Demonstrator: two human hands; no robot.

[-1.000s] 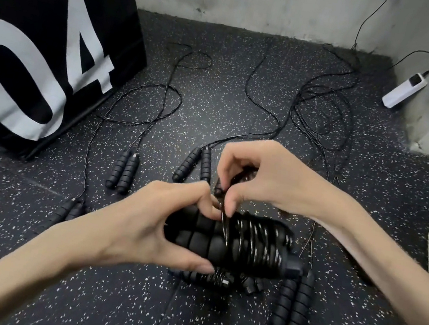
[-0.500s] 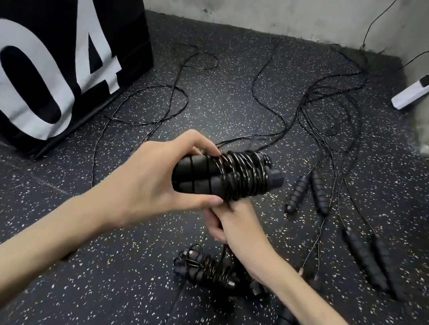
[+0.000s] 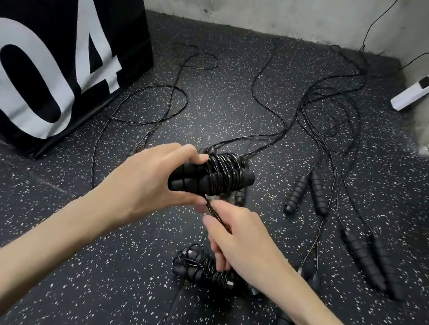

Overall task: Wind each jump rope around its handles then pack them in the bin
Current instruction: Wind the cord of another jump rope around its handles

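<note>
Two bare forearms reach in from the bottom edge of the head view, one from the lower left, one from the lower right. No sleeves, gloves, watch, rings or bracelets show on the left hand (image 3: 146, 180) or the right hand (image 3: 241, 238). Fingernails are short and unpainted. Fine hair shows on the right forearm.

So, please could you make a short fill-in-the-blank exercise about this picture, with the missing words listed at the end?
1. The left hand grips a pair of handles with black ____ wound around them.
2. The right hand pinches the cord below the bundle, ____ the left hand.
3. The black box on the left carries the white number ____.
4. A finished wound rope lies on the ____, under the right hand.

Missing words: cord; beneath; 04; floor
</note>
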